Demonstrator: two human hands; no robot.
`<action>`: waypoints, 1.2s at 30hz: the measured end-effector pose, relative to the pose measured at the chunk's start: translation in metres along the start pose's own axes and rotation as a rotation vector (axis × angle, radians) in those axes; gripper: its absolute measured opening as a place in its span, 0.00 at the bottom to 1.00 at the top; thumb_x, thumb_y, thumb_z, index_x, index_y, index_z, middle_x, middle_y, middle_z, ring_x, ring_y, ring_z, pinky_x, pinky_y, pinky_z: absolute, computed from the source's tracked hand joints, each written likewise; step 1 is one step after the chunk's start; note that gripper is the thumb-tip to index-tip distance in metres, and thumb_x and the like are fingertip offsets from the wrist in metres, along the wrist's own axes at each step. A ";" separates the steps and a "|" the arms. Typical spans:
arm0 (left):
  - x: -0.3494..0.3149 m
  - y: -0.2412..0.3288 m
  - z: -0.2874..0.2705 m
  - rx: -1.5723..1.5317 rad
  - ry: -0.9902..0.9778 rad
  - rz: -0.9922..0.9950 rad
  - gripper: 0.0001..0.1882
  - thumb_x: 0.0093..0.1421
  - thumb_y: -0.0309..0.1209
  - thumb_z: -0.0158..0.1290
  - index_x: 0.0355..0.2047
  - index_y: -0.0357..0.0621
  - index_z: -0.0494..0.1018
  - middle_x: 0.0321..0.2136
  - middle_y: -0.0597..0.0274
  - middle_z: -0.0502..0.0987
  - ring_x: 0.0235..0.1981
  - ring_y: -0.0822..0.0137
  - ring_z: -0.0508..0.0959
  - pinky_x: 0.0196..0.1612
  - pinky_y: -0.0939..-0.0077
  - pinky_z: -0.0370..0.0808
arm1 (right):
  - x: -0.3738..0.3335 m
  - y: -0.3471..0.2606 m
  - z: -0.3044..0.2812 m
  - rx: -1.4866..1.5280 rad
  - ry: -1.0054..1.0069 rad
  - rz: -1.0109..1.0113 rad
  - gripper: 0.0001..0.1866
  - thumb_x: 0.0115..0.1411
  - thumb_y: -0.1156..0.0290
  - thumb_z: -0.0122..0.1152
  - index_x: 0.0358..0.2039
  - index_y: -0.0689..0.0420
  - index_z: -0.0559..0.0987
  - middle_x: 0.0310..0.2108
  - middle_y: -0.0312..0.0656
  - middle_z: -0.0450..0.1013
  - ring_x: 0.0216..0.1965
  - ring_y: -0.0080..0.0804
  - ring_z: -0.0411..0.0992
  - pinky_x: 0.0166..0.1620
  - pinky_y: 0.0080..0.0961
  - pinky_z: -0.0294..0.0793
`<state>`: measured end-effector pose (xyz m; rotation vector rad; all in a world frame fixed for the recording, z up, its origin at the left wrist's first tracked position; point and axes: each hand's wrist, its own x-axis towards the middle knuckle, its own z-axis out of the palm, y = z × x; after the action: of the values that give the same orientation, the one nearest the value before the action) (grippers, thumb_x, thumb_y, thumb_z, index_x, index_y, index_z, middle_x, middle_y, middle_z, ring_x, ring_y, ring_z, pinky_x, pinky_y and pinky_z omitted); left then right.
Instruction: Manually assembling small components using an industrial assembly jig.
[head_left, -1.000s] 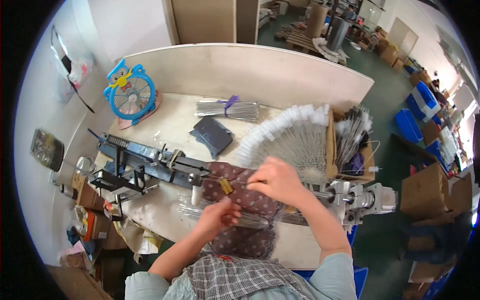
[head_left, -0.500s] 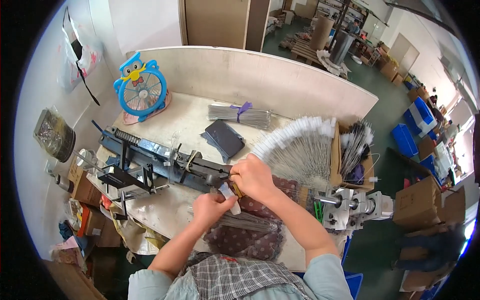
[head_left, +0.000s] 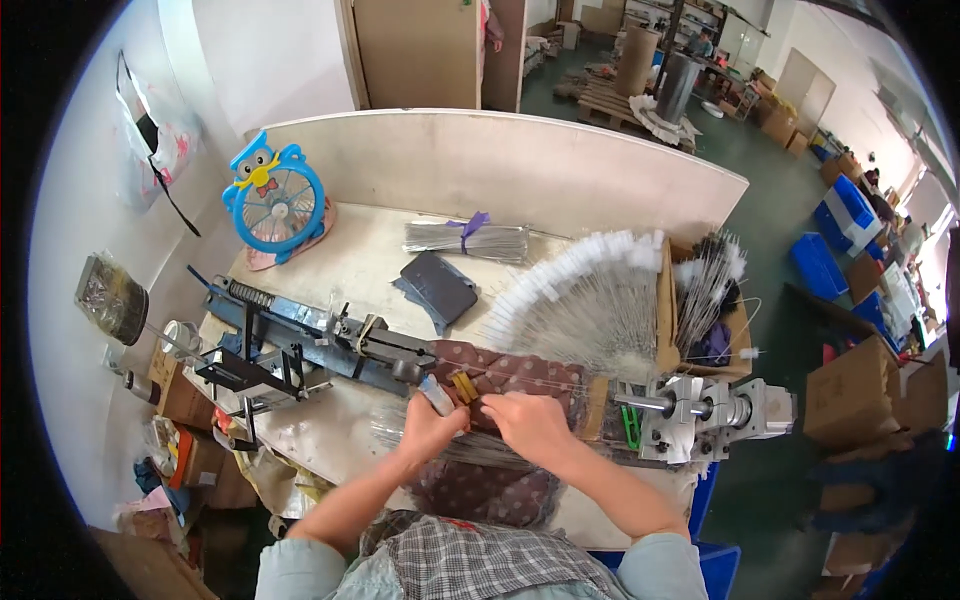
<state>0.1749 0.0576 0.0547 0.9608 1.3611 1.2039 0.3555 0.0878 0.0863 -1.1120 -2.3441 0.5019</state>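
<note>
My left hand (head_left: 430,430) is closed on a small translucent white-and-blue piece (head_left: 437,394), which points up toward the round end of a long dark metal rig (head_left: 385,345). A yellow piece (head_left: 465,388) shows beside its fingertips; whether that hand grips it too is unclear. Just to the right, my right hand (head_left: 525,425) has its fingers pinched together, and whatever is in them is hidden. Both hands hover over a brown dotted cloth (head_left: 500,370). Beneath them lies a bundle of thin metal wires (head_left: 490,450).
White-tipped wire brushes (head_left: 590,300) fan out at the back right, beside a cardboard box (head_left: 735,360) of more. A shaft machine (head_left: 700,410) stands at the right edge. Farther back lie a tied wire bundle (head_left: 465,240), a dark flat pad (head_left: 440,288) and a blue toy-shaped fan (head_left: 280,210).
My right hand has moved down and right, away from the rig's end and apart from my left hand. The left keeps hold of the translucent piece, now tilted upward. A person shows in the doorway.
</note>
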 end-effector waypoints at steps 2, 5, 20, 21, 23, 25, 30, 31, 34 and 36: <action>0.003 0.008 -0.016 0.561 -0.118 0.047 0.15 0.49 0.29 0.55 0.34 0.32 0.69 0.22 0.53 0.74 0.21 0.65 0.75 0.25 0.70 0.71 | 0.014 -0.003 0.022 0.115 0.161 0.059 0.09 0.53 0.65 0.61 0.32 0.55 0.79 0.28 0.40 0.73 0.31 0.41 0.74 0.31 0.35 0.73; 0.006 -0.006 -0.031 0.575 -0.089 0.030 0.22 0.48 0.36 0.61 0.35 0.31 0.68 0.25 0.51 0.75 0.27 0.66 0.75 0.29 0.71 0.71 | 0.027 0.002 0.044 0.021 0.068 0.066 0.09 0.51 0.63 0.60 0.30 0.54 0.78 0.28 0.40 0.72 0.30 0.42 0.74 0.30 0.37 0.73; -0.020 -0.033 -0.190 -0.691 0.508 -0.295 0.13 0.56 0.42 0.56 0.30 0.47 0.73 0.25 0.71 0.74 0.25 0.74 0.73 0.31 0.78 0.70 | 0.015 -0.009 0.000 0.022 -0.081 -0.045 0.09 0.52 0.72 0.61 0.35 0.57 0.78 0.27 0.44 0.71 0.29 0.44 0.72 0.31 0.34 0.72; -0.018 -0.032 -0.185 -0.697 0.532 -0.280 0.12 0.56 0.41 0.56 0.30 0.47 0.73 0.24 0.71 0.74 0.25 0.74 0.72 0.30 0.79 0.70 | 0.013 -0.012 -0.007 0.023 -0.075 -0.037 0.11 0.51 0.73 0.61 0.37 0.58 0.78 0.28 0.44 0.73 0.30 0.44 0.73 0.33 0.33 0.72; -0.020 -0.034 -0.185 -0.639 0.590 -0.246 0.09 0.56 0.38 0.55 0.29 0.46 0.73 0.23 0.70 0.74 0.24 0.74 0.72 0.30 0.79 0.69 | 0.013 -0.019 -0.024 0.030 -0.014 -0.070 0.11 0.51 0.74 0.61 0.37 0.58 0.78 0.29 0.44 0.74 0.30 0.44 0.73 0.33 0.33 0.72; -0.024 -0.037 -0.172 -0.577 0.643 -0.210 0.07 0.56 0.35 0.54 0.29 0.46 0.73 0.22 0.69 0.73 0.24 0.74 0.72 0.29 0.80 0.69 | 0.015 -0.017 -0.040 0.020 0.116 -0.155 0.11 0.50 0.76 0.61 0.36 0.59 0.78 0.30 0.43 0.75 0.31 0.43 0.73 0.34 0.33 0.72; -0.037 0.005 -0.048 -0.451 0.183 -0.045 0.07 0.56 0.30 0.54 0.28 0.38 0.74 0.23 0.61 0.75 0.23 0.71 0.74 0.30 0.77 0.71 | 0.021 0.004 -0.059 -0.062 0.174 -0.048 0.10 0.51 0.74 0.61 0.35 0.61 0.79 0.30 0.43 0.76 0.31 0.42 0.73 0.35 0.30 0.71; -0.035 0.008 -0.020 -0.520 0.084 -0.072 0.08 0.58 0.30 0.54 0.31 0.37 0.74 0.25 0.60 0.77 0.25 0.71 0.75 0.31 0.77 0.71 | 0.019 0.010 -0.057 0.077 0.107 0.062 0.10 0.52 0.72 0.61 0.36 0.60 0.79 0.30 0.43 0.76 0.32 0.42 0.73 0.35 0.29 0.71; -0.019 0.023 0.031 -0.453 -0.057 -0.079 0.09 0.60 0.31 0.52 0.34 0.36 0.75 0.26 0.62 0.77 0.25 0.75 0.73 0.31 0.82 0.69 | 0.015 0.017 -0.063 0.215 0.034 0.166 0.12 0.53 0.70 0.60 0.39 0.59 0.79 0.31 0.44 0.75 0.31 0.41 0.72 0.35 0.27 0.71; -0.007 0.019 0.045 -0.413 -0.099 -0.023 0.10 0.61 0.31 0.51 0.34 0.36 0.75 0.26 0.64 0.77 0.24 0.77 0.72 0.31 0.83 0.69 | 0.014 0.018 -0.066 0.217 0.019 0.156 0.13 0.54 0.70 0.60 0.40 0.59 0.78 0.31 0.45 0.75 0.30 0.40 0.72 0.35 0.26 0.71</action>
<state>0.2191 0.0616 0.0767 0.6981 0.9895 1.3352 0.3971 0.1172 0.1342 -1.1943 -2.1364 0.7785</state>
